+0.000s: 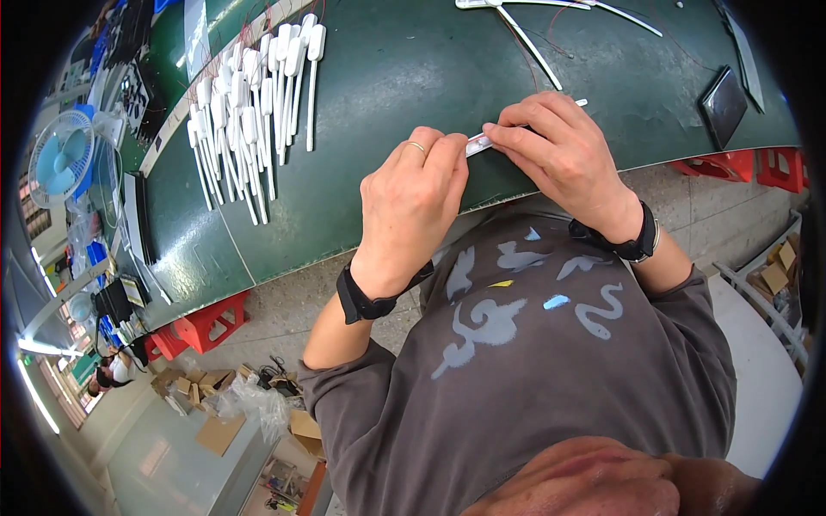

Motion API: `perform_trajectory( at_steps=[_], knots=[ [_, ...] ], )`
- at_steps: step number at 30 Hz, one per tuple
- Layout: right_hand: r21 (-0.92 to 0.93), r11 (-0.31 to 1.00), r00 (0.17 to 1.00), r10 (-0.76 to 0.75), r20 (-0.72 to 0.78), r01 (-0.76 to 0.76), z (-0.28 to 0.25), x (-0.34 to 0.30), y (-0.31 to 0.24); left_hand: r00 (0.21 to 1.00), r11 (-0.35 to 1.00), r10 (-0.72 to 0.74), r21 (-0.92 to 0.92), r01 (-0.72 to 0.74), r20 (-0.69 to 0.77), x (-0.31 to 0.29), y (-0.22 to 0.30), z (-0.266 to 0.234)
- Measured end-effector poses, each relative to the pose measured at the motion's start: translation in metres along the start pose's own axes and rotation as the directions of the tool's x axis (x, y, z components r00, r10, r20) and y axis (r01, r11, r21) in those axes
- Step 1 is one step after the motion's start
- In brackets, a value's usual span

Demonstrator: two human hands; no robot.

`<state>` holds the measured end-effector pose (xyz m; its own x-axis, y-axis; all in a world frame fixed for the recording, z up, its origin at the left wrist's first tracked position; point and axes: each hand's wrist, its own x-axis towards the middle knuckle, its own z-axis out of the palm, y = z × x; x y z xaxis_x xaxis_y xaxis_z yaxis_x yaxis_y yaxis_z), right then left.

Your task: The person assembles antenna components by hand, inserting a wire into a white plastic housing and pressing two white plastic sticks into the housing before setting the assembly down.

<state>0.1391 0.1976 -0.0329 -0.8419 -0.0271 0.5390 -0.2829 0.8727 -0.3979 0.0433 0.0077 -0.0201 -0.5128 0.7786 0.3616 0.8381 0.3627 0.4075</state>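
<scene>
Between my two hands, over the front edge of the green table, is a slim white plastic piece with a reddish line along it. My left hand is closed, its fingertips gripping one end of this piece. My right hand pinches the other end with thumb and fingers. A white tip shows past my right fingers; whether it belongs to the same piece I cannot tell. To the left lies a pile of white paddle-shaped plastic sticks, with thin red wires near their heads.
More white sticks with thin wires lie at the far side of the green table. A dark flat box rests at the right. Red stools stand under the table edge. A blue fan is at the far left.
</scene>
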Motion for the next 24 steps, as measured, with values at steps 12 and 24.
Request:
perform_trajectory(
  at_steps=[12,24],
  knots=[
    [-0.093,0.994,0.994,-0.051,0.094,0.06,-0.003,0.002,-0.003,0.998,0.995,-0.054,0.082,0.055,-0.018,0.002,0.006,0.002],
    [-0.158,0.984,0.991,-0.069,0.115,0.087,-0.004,0.002,-0.007,0.999,1.0,0.024,0.02,-0.024,-0.021,-0.007,0.0,-0.001]
  ],
)
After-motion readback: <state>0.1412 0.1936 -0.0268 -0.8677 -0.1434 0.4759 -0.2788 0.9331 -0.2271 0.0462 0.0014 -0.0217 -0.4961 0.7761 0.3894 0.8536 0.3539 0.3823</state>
